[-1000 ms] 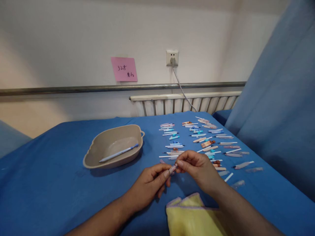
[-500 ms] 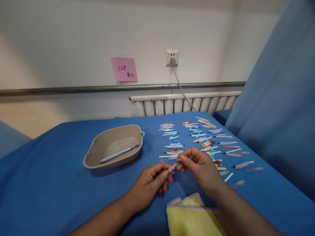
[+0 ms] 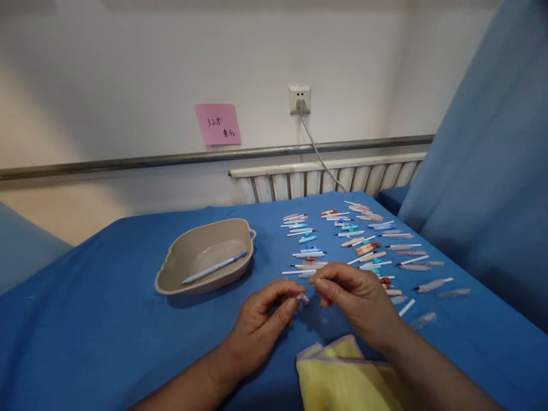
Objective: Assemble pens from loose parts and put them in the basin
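My left hand (image 3: 266, 325) is closed, and the end of a small pink patterned pen part (image 3: 303, 298) sticks out past its thumb and fingertips. Most of that part is hidden by the fingers. Just across from it, my right hand (image 3: 354, 295) pinches thumb against forefinger; whatever lies between them is too small to make out. A narrow gap separates the two hands, which are just above the blue cloth (image 3: 107, 337). Beyond and beside the right hand lie rows of pen parts (image 3: 366, 249): barrels, caps and white refills in blue, pink, orange and brown.
A beige basin (image 3: 165, 278) holding a blue-and-white pen (image 3: 214, 267) stands to the left. A folded yellow cloth (image 3: 342, 379) lies in front of me. Behind the table are a metal rail (image 3: 171, 158) and a plugged-in cable (image 3: 319, 149). A blue curtain (image 3: 492, 171) hangs at right.
My hands have moved slightly apart. The pink part sits lower and tilted differently in my left fingers. The view has shifted a little, with the tabletop things appearing farther right.
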The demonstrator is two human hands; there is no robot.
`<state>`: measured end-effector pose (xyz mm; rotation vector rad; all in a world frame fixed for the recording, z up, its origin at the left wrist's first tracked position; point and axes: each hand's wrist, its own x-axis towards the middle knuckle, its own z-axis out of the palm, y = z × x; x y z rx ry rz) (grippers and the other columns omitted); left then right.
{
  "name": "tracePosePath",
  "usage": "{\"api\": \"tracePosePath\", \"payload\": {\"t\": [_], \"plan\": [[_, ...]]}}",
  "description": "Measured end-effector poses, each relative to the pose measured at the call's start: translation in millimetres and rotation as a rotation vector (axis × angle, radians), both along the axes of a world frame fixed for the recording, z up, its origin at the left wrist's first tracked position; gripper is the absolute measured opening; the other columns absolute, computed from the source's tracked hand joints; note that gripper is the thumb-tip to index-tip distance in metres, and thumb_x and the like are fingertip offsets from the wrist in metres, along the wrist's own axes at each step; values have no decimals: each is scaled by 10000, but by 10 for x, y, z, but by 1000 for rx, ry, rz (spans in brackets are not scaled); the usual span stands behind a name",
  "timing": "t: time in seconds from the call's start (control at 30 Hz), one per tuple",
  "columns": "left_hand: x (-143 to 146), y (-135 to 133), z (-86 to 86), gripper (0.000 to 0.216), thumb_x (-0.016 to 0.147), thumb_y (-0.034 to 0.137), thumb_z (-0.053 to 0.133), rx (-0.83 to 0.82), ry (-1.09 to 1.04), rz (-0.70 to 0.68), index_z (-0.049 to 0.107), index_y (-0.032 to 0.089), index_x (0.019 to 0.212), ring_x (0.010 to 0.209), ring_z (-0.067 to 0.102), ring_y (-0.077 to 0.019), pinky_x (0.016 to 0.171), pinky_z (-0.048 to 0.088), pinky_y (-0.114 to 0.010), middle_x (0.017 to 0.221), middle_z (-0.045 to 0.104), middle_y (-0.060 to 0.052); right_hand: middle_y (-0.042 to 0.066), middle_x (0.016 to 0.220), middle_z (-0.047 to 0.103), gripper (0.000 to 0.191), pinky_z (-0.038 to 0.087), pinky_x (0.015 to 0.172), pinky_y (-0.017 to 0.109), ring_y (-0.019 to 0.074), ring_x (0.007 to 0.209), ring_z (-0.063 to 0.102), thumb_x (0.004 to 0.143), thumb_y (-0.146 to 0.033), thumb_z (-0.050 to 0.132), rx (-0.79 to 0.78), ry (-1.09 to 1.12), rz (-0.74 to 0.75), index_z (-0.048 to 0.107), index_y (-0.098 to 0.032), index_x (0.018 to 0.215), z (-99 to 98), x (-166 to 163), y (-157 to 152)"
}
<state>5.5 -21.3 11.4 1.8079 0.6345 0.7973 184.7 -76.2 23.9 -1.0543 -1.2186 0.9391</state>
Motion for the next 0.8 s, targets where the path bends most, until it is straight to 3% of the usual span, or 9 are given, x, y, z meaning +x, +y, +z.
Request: {"api": "tracePosePath", "payload": {"t": [0.13, 0.3, 0.47, 0.67, 0.8], "plan": [[-4, -12, 4, 95, 855, 208, 566, 108, -22, 3, 630, 220, 925, 733, 537, -122, 677, 439, -243, 806, 588, -6, -39, 566, 539, 183, 402, 559, 210, 90, 541, 508, 869, -269, 539, 25, -149, 15, 625, -180, 733, 6, -2, -50], [-20, 0, -13, 156, 860, 149, 549, 196, -40, -35, 606, 251, 964, 806, 544, -137, 718, 431, -271, 855, 586, -6, -27, 611, 569, 173, 424, 612, 217, 101, 595, 556, 881, -224, 520, 104, -302, -11, 643, -188, 764, 2, -19, -77], [-24, 19, -39, 175, 857, 133, 549, 226, -29, -51, 597, 250, 977, 811, 546, -143, 715, 430, -282, 853, 584, -9, -10, 715, 581, 203, 447, 661, 225, 108, 685, 581, 893, -164, 488, 180, -331, 20, 680, -222, 920, 16, -9, -71], [-22, 18, -30, 146, 855, 134, 552, 220, -8, -42, 595, 231, 956, 796, 553, -142, 703, 431, -280, 851, 601, -14, 3, 804, 610, 206, 457, 721, 242, 121, 787, 589, 871, -122, 516, 246, -362, 25, 682, -238, 905, 2, -16, -65], [-12, 15, -18, 135, 848, 138, 563, 226, -5, -26, 605, 216, 950, 778, 555, -141, 695, 434, -277, 846, 609, -20, -21, 746, 624, 120, 453, 667, 229, 113, 708, 589, 822, -108, 572, 147, -350, -42, 629, -213, 833, -44, -36, -58]]}}
